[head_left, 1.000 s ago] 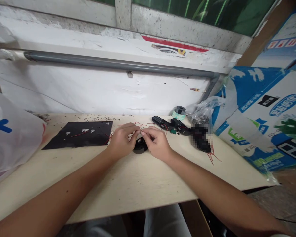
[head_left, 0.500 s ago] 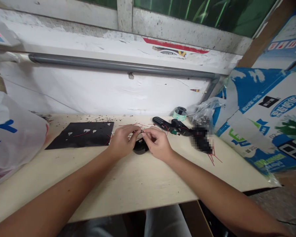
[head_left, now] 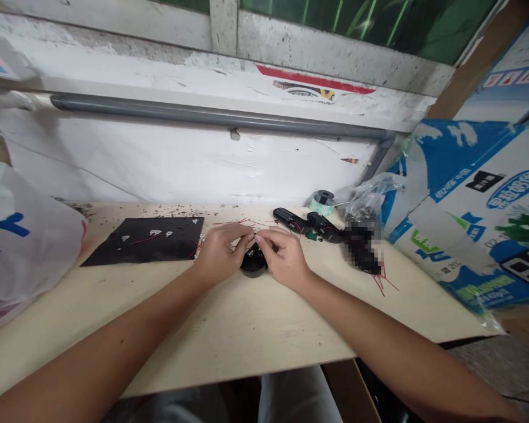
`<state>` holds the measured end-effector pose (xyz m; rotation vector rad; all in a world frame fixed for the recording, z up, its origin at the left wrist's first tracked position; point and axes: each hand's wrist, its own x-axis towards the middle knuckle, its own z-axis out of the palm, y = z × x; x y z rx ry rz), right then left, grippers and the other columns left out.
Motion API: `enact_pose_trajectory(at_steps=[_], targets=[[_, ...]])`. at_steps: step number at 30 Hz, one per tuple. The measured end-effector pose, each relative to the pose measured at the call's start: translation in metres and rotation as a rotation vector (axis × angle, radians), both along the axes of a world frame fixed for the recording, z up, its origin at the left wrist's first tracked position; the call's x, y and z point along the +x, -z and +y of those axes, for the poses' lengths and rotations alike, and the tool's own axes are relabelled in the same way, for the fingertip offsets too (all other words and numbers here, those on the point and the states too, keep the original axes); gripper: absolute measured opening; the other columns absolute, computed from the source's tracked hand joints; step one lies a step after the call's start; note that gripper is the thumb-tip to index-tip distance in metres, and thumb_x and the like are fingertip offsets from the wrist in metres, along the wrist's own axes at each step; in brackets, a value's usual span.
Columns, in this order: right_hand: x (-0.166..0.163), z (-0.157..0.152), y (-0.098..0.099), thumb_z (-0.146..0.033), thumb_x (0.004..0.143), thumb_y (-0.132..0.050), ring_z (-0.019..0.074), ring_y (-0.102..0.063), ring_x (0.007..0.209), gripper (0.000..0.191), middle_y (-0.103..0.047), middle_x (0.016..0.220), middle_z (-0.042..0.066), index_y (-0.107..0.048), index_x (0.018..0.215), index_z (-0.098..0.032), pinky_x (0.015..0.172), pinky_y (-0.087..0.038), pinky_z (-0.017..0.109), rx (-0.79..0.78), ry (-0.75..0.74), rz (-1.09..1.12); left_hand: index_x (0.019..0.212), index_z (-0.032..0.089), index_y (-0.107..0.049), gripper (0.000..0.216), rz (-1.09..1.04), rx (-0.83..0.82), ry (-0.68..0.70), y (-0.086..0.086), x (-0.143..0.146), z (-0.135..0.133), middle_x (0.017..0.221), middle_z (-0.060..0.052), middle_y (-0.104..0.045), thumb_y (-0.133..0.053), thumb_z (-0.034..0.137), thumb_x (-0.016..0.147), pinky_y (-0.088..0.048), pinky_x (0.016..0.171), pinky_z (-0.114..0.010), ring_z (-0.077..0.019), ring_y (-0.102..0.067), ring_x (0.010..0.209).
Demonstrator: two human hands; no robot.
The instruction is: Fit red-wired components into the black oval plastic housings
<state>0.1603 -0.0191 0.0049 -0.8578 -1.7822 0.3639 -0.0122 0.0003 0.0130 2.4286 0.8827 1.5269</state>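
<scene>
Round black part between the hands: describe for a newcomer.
On the pale wooden workbench, find the black sheet at left. Just right of it, the left hand and right hand meet. The small round black part sits beneath them, unlike the long black pieces farther right.

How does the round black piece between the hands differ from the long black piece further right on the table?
The round black piece is short and squat; the long black piece is narrow and elongated. The round one sits between the left hand and right hand, while the long one lies apart from both, nearer the wall. Both are black and rest on the pale table top.
</scene>
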Motion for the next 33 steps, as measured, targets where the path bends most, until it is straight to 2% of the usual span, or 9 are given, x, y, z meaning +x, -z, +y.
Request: enact_pose_trajectory(at_steps=[5,15,26,33], targets=[[-0.0005,-0.0008,-0.0022,-0.028,0.099,-0.052,0.0176,-0.053,0.068,0.026,-0.056,0.07,0.002,-0.067,0.08,-0.02,0.064,-0.043,0.031,0.016,0.0,-0.018,0.093,0.018,-0.077,0.019,-0.001,0.002,0.007,-0.0007,0.0007,-0.0008,0.095,-0.009,-0.079,-0.058,0.021,0.093,-0.058,0.08,-0.036,-0.0229,-0.074,0.086],[0.0013,-0.0031,-0.0019,-0.026,0.099,-0.051,0.0184,-0.056,0.073,0.022,-0.06,0.076,0.004,-0.069,0.087,-0.021,0.068,-0.046,0.032,0.052,0.007,-0.048,0.089,0.018,-0.076,0.018,-0.003,0.05,-0.021,-0.002,0.0011,-0.0034,0.089,-0.008,-0.078,-0.058,0.02,0.093,-0.058,0.075,-0.034,-0.0219,-0.074,0.081],[0.0014,-0.0028,-0.0025,-0.023,0.099,-0.05,0.0185,-0.056,0.073,0.025,-0.061,0.077,0.004,-0.065,0.08,-0.02,0.068,-0.044,0.032,0.05,0.002,-0.084,0.09,0.017,-0.075,0.018,0.034,0.079,-0.007,0.003,-0.0017,0.0024,0.09,-0.009,-0.078,-0.057,0.017,0.093,-0.057,0.075,-0.035,-0.0223,-0.073,0.082],[0.0012,-0.0036,-0.0028,-0.022,0.099,-0.051,0.0187,-0.056,0.072,0.023,-0.059,0.074,0.003,-0.066,0.081,-0.02,0.068,-0.044,0.032,0.042,0.013,-0.091,0.089,0.018,-0.075,0.019,0.039,0.038,-0.001,0.0007,-0.0012,0.0009,0.089,-0.008,-0.078,-0.057,0.018,0.094,-0.056,0.074,-0.034,-0.0218,-0.073,0.08]])
